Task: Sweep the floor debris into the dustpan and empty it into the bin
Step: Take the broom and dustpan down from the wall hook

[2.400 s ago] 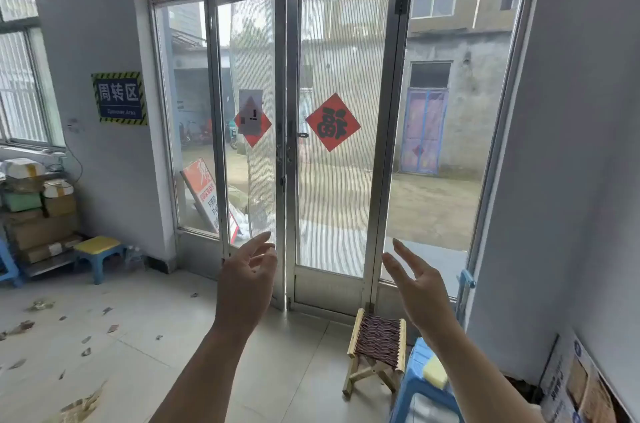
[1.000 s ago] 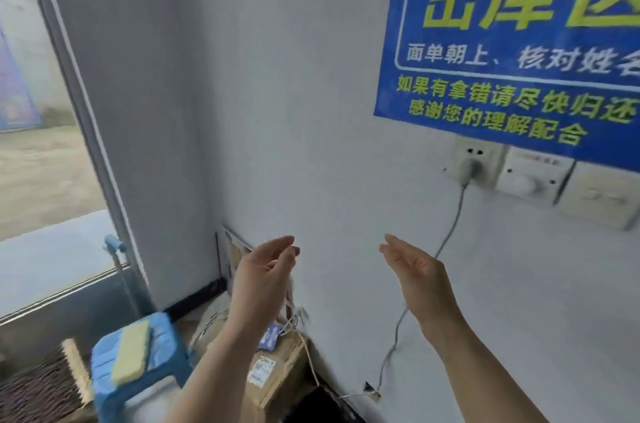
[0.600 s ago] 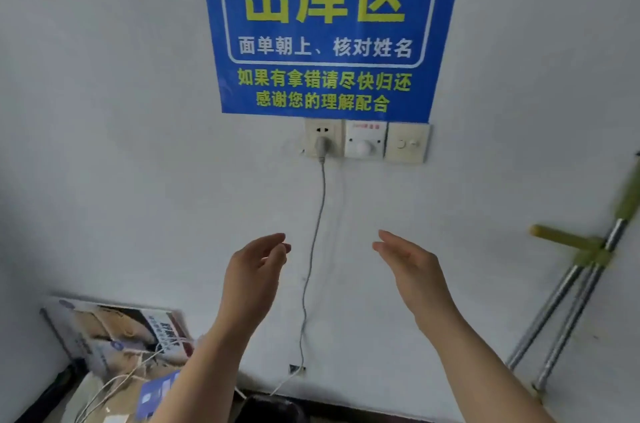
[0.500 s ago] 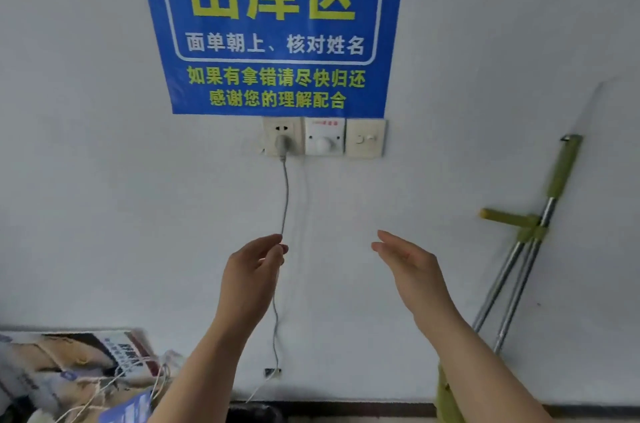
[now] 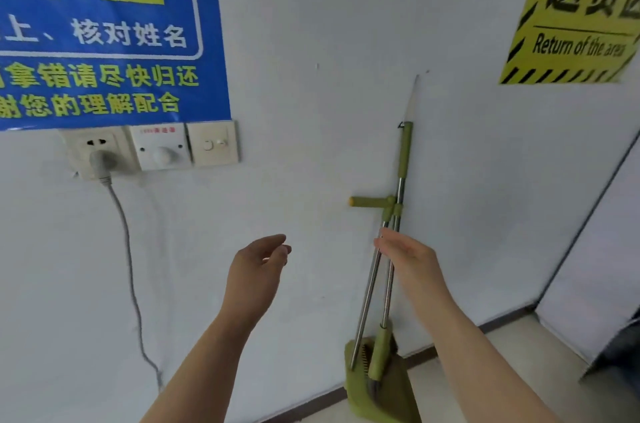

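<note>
Hovering mid-air, both hands empty: left hand [image 5: 258, 267] loosely curled, right hand [image 5: 410, 258] flat with fingers straight, in front of the metal poles; contact unclear. Green dustpan [image 5: 381, 398] on the floor to the right, broom [image 5: 406, 149] standing in it, leaning on the wall [image 5: 311, 145]. Far left: plugged socket [image 5: 100, 149], blue sign [image 5: 104, 24]. Far right: yellow sign [image 5: 571, 7].
</note>
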Motion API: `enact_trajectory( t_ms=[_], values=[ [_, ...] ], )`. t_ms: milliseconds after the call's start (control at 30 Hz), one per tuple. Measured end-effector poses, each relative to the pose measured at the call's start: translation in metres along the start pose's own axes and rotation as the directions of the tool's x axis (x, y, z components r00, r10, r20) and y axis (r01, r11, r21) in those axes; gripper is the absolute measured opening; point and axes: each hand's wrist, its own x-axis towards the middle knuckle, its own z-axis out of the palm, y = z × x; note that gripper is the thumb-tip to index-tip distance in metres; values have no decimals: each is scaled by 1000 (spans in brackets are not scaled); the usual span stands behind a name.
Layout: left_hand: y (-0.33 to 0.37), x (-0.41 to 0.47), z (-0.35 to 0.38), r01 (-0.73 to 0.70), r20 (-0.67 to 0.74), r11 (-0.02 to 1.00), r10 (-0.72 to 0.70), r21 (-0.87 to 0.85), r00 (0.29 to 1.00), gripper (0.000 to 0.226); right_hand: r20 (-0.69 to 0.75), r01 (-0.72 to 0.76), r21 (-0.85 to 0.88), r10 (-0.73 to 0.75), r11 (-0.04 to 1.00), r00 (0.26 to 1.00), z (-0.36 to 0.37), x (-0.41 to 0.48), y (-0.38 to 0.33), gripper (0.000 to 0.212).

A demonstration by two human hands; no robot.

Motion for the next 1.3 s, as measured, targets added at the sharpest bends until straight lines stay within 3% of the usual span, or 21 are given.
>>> enact_trajectory(
  t_ms=[200,333,533,767,1100,1200,1300],
  values=[
    [21,52,81,-25,47,1000,25,8,999,30,-70,2,-18,-4,1000,998,-53,74,-3,31],
    [45,91,133,-57,49,998,58,-18,997,29,-100,13,-48,-18,999,995,-85,126,-16,16],
    [73,144,191,-94,56,993,98,-65,994,31,-50,77,-98,-82,992,995,-118,208,-29,37],
    [109,198,227,-156,71,986,160,-50,985,29,-63,147,-76,-152,986,986,-124,280,-63,35],
    [111,244,252,-77,146,993,91,-94,985,19,-48,197,-136,-205,971,978,-105,339,-104,32],
    [108,255,255,-107,179,994,110,-28,978,23,-55,209,-121,-217,970,975,-96,350,-108,10],
    [99,260,254,-131,257,988,106,83,961,22,-66,245,-105,-253,964,965,-92,358,-110,10]
  ],
)
